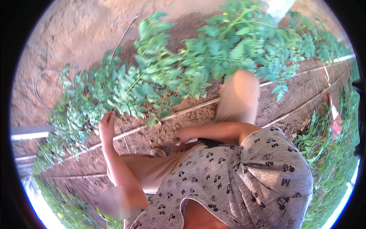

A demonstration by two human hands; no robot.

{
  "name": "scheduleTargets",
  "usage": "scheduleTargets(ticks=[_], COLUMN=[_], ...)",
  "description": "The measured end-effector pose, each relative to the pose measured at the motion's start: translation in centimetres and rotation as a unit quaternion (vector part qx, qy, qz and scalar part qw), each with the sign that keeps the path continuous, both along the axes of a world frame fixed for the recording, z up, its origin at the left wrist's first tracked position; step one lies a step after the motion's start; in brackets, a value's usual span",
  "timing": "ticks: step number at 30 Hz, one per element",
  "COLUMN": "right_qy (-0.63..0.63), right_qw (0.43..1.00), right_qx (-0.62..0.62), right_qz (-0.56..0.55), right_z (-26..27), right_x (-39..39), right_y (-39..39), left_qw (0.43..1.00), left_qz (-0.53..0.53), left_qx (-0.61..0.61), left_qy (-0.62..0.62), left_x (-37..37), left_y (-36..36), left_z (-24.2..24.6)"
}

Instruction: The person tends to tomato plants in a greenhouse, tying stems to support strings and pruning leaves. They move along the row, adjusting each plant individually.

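Note:
A row of leafy tomato plants (171, 68) with small yellow flowers grows across the soil before me. My left hand (107, 123) is raised at the near edge of the row, fingers loosely bent beside the leaves. Whether anything small is between its fingertips is not visible. Lower, between my bent legs, my right hand (183, 136) points down near my lap, partly hidden by its own wrist. A small white thing (193, 140) and a dark thing (213, 142) show beside it, too covered to identify or to tell if they are held.
A thin pale drip line or pipe (197, 106) runs along the near side of the plants. My bent knee (243, 83) reaches the leaves. A thin stake (124, 34) and a looped wire (36, 86) stand left. Behind right are grass (317, 143) and a red-white piece (335, 121).

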State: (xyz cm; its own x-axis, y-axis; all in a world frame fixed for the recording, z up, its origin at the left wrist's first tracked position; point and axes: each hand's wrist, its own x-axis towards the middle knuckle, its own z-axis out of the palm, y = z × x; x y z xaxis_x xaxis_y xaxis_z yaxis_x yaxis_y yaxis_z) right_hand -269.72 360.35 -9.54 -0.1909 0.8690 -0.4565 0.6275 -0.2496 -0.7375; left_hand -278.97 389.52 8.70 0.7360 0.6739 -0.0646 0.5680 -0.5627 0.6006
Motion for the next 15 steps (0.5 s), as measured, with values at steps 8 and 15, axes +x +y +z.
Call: scheduleTargets(ticks=[8,15], right_qy=[0.234,0.199], right_qw=[0.927,0.766], right_qx=[0.108,0.337], right_qz=[-0.274,-0.509], right_z=[14.5,19.1], right_x=[9.2,13.6], right_y=[-11.9,-21.4], left_qw=[0.974,0.920], left_qz=[-0.168,-0.342], left_qx=[-0.003,-0.038], left_qy=[-0.149,-0.190], left_x=[8.8,17.6], left_y=[-10.6,-20.1], left_z=[8.6,10.9])
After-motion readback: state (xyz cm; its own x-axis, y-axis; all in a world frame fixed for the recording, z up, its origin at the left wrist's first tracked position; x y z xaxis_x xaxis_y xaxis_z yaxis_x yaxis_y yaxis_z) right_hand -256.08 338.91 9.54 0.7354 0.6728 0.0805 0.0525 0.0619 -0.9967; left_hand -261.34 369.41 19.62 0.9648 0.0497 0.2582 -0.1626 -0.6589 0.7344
